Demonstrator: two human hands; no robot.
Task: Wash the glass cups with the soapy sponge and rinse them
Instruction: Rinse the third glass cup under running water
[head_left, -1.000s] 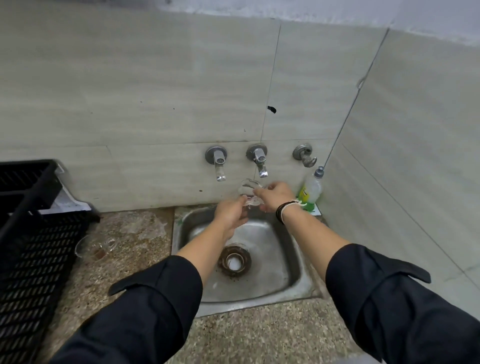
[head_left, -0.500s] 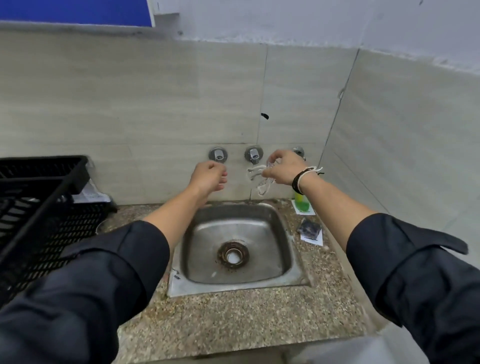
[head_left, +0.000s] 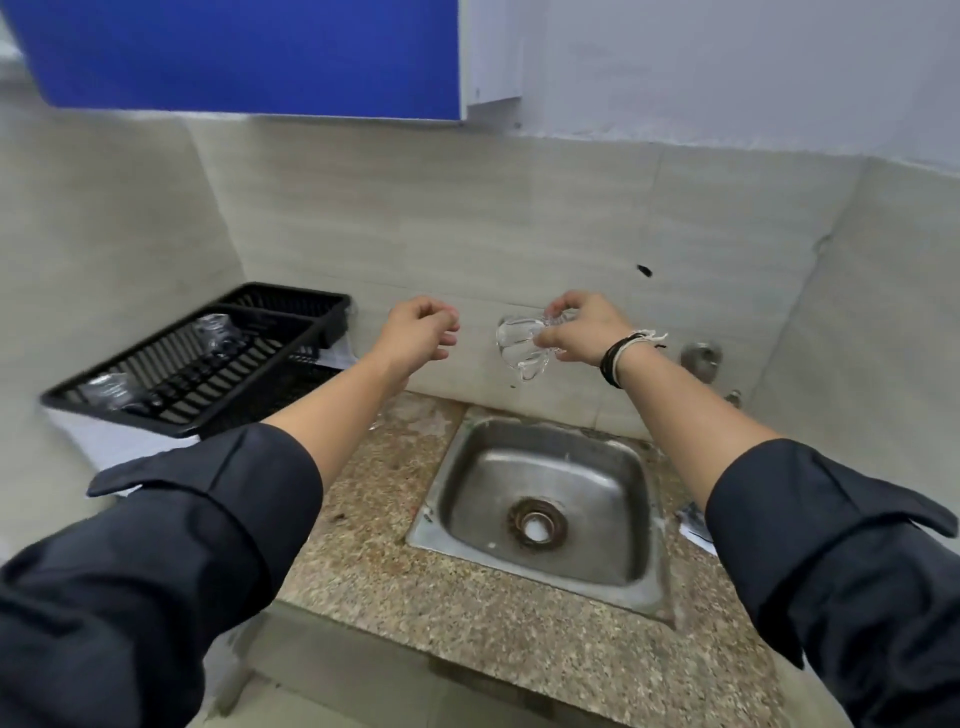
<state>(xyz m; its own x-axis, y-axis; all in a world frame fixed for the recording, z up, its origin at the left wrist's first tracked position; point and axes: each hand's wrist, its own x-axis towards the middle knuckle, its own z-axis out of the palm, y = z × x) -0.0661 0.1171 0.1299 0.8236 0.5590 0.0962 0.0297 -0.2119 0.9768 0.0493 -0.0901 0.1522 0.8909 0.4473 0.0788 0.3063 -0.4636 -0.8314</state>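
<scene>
Right hand (head_left: 576, 330) pinches a clear glass cup (head_left: 522, 347) by its handle side, held tilted in the air above the back edge of the steel sink (head_left: 540, 506), in front of the tiled wall. Left hand (head_left: 418, 332) is raised beside it, apart from the cup, fingers loosely curled and holding nothing. Two further glass cups (head_left: 215, 328) (head_left: 111, 389) sit in the black dish rack (head_left: 197, 364) at the left of the speckled stone surface (head_left: 395, 561). A wall tap (head_left: 701, 358) shows right of the wrist.
</scene>
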